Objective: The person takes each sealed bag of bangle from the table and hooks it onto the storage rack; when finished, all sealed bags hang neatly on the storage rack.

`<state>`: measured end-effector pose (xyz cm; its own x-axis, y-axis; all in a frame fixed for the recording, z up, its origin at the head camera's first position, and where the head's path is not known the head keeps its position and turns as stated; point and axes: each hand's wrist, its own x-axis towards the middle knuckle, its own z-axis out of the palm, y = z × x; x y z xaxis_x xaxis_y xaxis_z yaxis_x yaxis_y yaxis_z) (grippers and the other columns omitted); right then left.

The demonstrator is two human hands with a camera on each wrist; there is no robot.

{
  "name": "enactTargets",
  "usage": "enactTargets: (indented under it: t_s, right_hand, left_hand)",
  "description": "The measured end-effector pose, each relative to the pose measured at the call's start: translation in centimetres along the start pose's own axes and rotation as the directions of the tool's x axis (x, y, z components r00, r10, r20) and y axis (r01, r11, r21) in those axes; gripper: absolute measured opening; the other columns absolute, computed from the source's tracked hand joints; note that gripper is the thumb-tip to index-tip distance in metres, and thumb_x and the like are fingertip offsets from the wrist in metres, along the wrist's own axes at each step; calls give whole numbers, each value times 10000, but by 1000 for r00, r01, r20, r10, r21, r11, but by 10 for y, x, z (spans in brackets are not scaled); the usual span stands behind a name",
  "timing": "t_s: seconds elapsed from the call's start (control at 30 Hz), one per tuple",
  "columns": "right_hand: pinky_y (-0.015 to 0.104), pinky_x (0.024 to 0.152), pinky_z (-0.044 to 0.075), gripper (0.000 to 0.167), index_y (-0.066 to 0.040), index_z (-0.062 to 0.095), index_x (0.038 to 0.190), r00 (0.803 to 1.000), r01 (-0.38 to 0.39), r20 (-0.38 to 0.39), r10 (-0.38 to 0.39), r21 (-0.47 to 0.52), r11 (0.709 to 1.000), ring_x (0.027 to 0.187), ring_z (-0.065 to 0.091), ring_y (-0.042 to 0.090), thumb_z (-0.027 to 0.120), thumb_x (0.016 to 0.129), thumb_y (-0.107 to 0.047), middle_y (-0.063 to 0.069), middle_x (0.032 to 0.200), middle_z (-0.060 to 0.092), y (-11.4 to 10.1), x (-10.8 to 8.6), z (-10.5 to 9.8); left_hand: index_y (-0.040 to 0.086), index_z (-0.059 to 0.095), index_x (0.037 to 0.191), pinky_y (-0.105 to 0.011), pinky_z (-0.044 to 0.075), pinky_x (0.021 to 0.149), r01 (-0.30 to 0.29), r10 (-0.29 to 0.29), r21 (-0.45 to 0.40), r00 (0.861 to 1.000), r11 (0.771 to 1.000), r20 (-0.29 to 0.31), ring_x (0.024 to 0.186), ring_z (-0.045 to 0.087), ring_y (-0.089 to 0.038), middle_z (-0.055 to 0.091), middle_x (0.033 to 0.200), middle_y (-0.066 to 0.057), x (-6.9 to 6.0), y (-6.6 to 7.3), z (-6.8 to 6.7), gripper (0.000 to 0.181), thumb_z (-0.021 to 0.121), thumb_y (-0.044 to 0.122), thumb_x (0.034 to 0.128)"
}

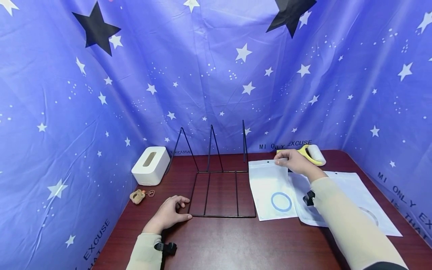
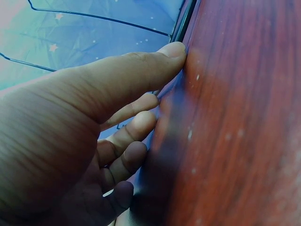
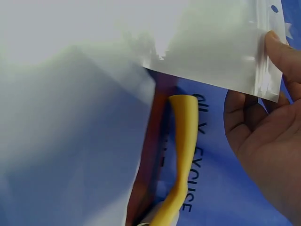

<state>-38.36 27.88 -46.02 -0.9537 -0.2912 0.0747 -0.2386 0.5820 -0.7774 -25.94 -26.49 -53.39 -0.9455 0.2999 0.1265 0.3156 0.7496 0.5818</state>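
I watch the right hand [image 1: 298,162] pinch the white pouch [image 1: 268,183] near its top edge; the left hand [image 1: 169,212], loosely spread, touches the black wire rack [image 1: 222,171].

The table [image 1: 233,240] before me has a dark reddish, glossy, wood-grained top with a rounded far right corner. A black wire rack [image 1: 222,216] stands around its middle, its base flat and three narrow loops rising at the back. Left of that sits a white tissue box [image 1: 148,172], a small wooden trinket [image 1: 137,196] just in front. Over on the right lies a broad white pouch [image 1: 354,187], with a yellow-handled roller [image 1: 316,154] behind it.
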Motion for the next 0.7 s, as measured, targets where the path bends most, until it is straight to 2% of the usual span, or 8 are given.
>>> enactTargets:
  t_s: [0.2, 0.37, 0.43, 0.63, 0.7]
  right_hand:
    - [419, 870, 524, 202, -103, 731, 1138, 998, 4, -64, -3, 3, 1000, 1068, 609, 295, 693, 1037, -273, 145, 1252, 670, -9, -9, -2]
    - [387, 820, 527, 247, -120, 725, 1156, 993, 24, -117, -23, 10, 1000, 1089, 595, 289, 713, 1021, -326, 169, 1355, 632, -15, -19, -1]
    - [365, 779, 528, 253, -112, 721, 1153, 989, 47, -138, -45, 13, 999, 1035, 594, 269, 716, 1019, -327, 170, 1338, 640, -18, -22, -1]
    - [325, 648, 501, 224, -88, 702, 1127, 975, 114, -196, -107, 23, 993, 787, 552, 207, 699, 1034, -292, 151, 1135, 691, -30, -33, -1]
    - [316, 631, 493, 203, -77, 703, 1125, 969, 131, -214, -122, 30, 991, 762, 549, 186, 695, 1038, -260, 143, 1108, 692, -34, -38, 0]
  left_hand:
    - [211, 729, 1163, -334, 466, 801, -8, 8, 6, 1000, 1000, 0, 876, 536, -125, 591, 941, 107, 0, -1, 0, 486, 961, 350, 759]
    - [210, 730, 1162, -338, 471, 804, -15, 15, -9, 1000, 1000, 3, 878, 541, -133, 595, 942, 100, 0, -1, 0, 487, 961, 354, 758]
    - [219, 728, 1162, -338, 471, 804, -12, 12, -10, 1000, 1000, 5, 879, 540, -132, 593, 943, 102, 0, -2, 0, 486, 961, 358, 758]
    - [233, 727, 1161, -345, 470, 803, -8, 8, -10, 1000, 1000, 2, 880, 539, -132, 592, 943, 101, 1, -3, 0, 486, 961, 367, 756]
    - [229, 727, 1162, -347, 470, 803, -6, 6, -13, 1000, 1000, 3, 879, 539, -134, 594, 943, 98, 1, -3, 0, 489, 961, 367, 756]
